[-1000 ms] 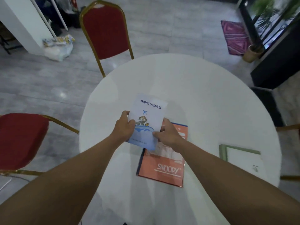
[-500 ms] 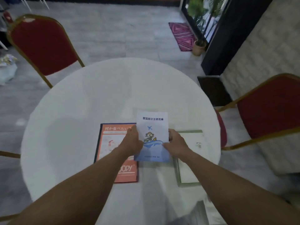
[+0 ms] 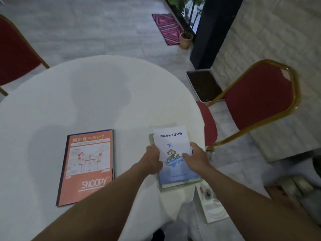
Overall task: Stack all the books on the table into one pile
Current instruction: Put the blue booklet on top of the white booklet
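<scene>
A small white-and-blue booklet with an aeroplane picture lies over a green-edged book, of which only the rim shows, near the right edge of the round white table. My left hand grips the booklet's left edge and my right hand grips its right edge. Whether the booklet rests flat on the green-edged book or hovers just above it cannot be told. An orange Snoopy book lies flat on the table to the left, apart from my hands.
A red chair with a gold frame stands close to the table's right edge. Another red chair is at the far left. A white box sits low on the right. A potted plant and a pink mat are on the floor beyond.
Both hands carried the booklet rightwards, from above the Snoopy book to over the green-edged book. The view swung right with it.
</scene>
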